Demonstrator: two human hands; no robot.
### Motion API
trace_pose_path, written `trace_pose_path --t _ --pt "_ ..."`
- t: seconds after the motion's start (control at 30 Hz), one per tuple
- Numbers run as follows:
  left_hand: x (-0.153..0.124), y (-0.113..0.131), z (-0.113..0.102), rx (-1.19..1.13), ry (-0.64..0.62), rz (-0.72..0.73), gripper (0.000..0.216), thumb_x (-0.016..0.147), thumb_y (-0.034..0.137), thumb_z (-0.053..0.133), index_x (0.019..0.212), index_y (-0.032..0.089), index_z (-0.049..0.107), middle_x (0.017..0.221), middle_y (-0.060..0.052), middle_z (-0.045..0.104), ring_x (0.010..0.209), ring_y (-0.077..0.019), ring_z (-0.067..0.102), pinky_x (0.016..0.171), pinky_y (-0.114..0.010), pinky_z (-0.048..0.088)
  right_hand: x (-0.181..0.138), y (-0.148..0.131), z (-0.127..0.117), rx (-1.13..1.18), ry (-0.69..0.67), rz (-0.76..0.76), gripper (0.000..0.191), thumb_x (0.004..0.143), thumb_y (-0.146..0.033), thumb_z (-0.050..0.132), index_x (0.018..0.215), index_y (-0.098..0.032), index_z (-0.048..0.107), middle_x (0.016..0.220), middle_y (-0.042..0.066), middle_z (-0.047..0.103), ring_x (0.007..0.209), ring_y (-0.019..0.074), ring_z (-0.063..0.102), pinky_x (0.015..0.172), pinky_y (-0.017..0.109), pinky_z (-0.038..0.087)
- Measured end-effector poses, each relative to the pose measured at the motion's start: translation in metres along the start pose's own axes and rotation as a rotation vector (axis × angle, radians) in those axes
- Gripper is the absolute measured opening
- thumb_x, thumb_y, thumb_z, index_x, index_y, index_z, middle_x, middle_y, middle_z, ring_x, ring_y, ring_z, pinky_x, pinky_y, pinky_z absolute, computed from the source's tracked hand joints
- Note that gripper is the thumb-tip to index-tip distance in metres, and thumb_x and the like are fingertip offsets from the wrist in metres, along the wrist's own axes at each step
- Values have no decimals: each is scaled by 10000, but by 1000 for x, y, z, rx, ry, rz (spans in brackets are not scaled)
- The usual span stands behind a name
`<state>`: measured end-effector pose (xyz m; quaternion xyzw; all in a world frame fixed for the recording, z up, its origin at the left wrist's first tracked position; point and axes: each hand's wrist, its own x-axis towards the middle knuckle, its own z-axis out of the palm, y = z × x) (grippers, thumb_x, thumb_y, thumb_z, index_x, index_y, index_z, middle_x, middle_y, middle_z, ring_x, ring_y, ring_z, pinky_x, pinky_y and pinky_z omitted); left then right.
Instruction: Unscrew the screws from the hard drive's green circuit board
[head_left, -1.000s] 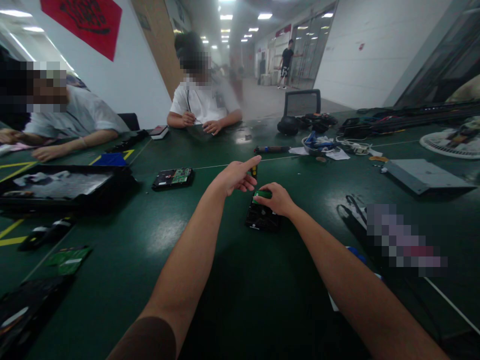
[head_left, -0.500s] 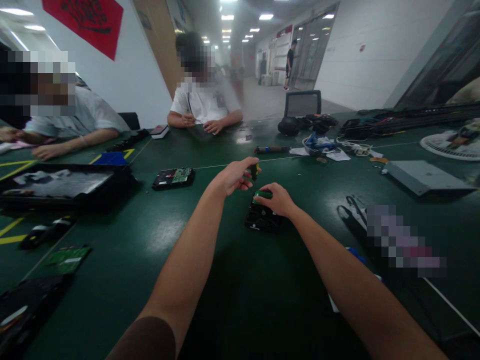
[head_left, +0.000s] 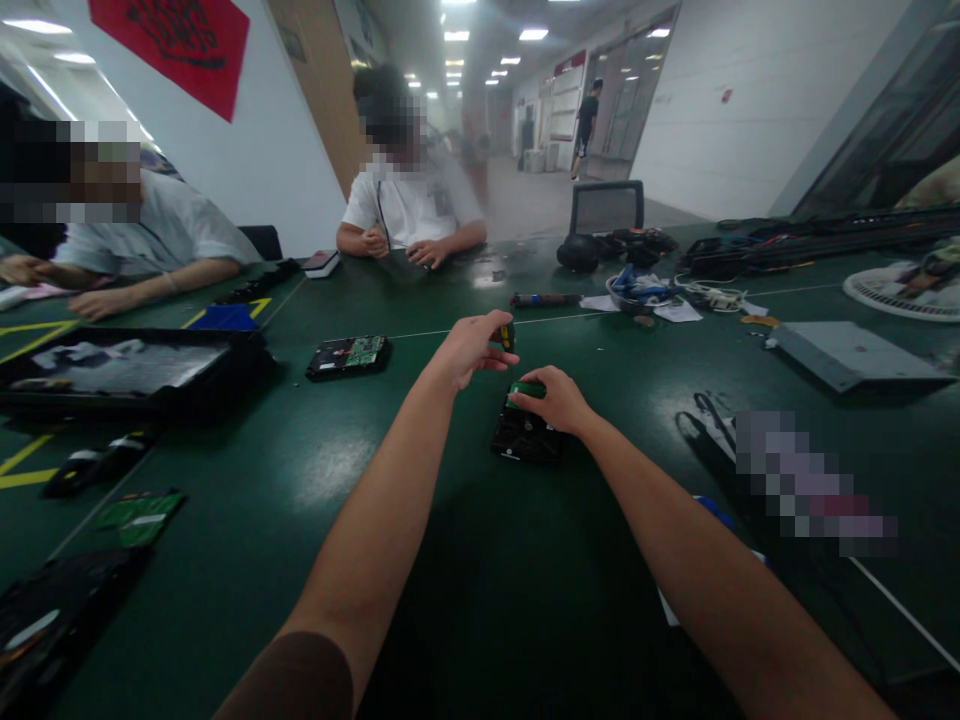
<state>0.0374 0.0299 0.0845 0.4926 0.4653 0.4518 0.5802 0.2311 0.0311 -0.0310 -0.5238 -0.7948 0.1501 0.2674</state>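
Observation:
My left hand (head_left: 472,348) is closed around the black and yellow handle of a small screwdriver (head_left: 508,336), held upright over a black hard drive (head_left: 523,437) lying on the green table (head_left: 420,480). My right hand (head_left: 551,398) rests on the drive's far end with its fingers pressed on the green circuit board (head_left: 526,389) there. The screwdriver's tip is hidden behind my hands.
A second hard drive (head_left: 347,355) with its green board up lies to the left. A black tray (head_left: 120,368) and loose green boards (head_left: 139,510) are further left. Two people sit across the table. A grey flat case (head_left: 851,352), a bowl of parts (head_left: 634,290) and cables lie right.
My left hand's pointing index finger has curled in around the screwdriver handle. My right hand has stayed on the drive.

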Motion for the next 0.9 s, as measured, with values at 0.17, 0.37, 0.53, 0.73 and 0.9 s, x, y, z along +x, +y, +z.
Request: trace_pose_path --t 0.17,0.37,0.53,0.73,0.9 --pt "2 0 1 -2 -20 -27 311 909 428 546 895 143 670 885 -139 742 660 -171 675 572 -263 478 0 1 0 6 1 5 466 831 -629 736 1094 -244 740 1126 81 713 1043 269 653 884 396 501" --pt "7 -4 0 51 11 10 377 926 457 503 844 148 703 888 -121 744 618 -135 595 562 -248 438 0 -1 0 2 0 13 450 838 -622 734 1085 -245 748 1135 86 712 1037 270 659 877 391 506" --pt "9 -7 1 141 36 92 358 916 465 569 866 152 736 916 -111 740 732 -153 633 571 -236 421 0 -2 -1 4 -2 24 463 836 -622 739 1102 -243 745 1159 90 706 1065 269 655 899 395 506" --pt "5 -4 3 42 32 121 234 893 370 643 913 146 710 924 -99 703 725 -139 624 564 -226 443 1 1 2 4 3 5 453 841 -633 725 1080 -249 746 1144 79 707 1052 264 648 900 397 498" --pt "3 -4 4 -150 -42 88 143 865 284 674 894 145 662 890 -81 666 773 -174 667 712 -324 572 -1 2 3 2 10 2 482 839 -622 727 1111 -225 733 1132 83 706 1026 260 649 880 389 499"
